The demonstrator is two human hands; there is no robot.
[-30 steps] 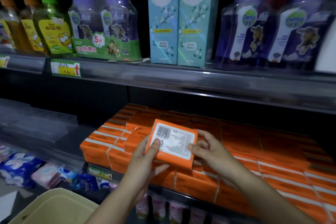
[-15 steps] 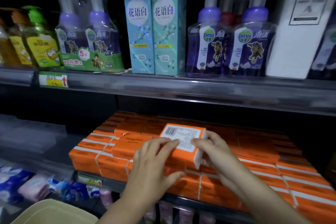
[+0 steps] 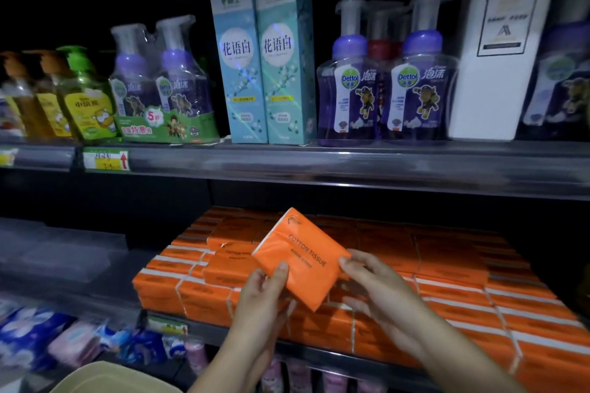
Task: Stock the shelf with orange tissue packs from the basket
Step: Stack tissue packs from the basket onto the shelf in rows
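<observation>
Above stacked orange packs (image 3: 447, 268), left hand (image 3: 261, 303) and right hand (image 3: 383, 290) pinch tilted tissue pack (image 3: 303, 255); soap bottles (image 3: 348, 89) overhead, basket (image 3: 105, 376) below.

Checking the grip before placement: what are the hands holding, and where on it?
One orange tissue pack, tilted above the stacked packs: the left hand pinches its lower left edge, the right hand its right corner.

tissue packs (image 3: 447, 265) on shelf (image 3: 210, 332) | bottles (image 3: 348, 86) above | basket (image 3: 105, 376) perhaps below-left

Glossy plastic-wrapped orange tissue pack (image 3: 303, 260), shiny metal shelf edge (image 3: 351, 166), clear plastic soap bottles (image 3: 348, 89), smooth cardboard boxes (image 3: 261, 67)
</observation>
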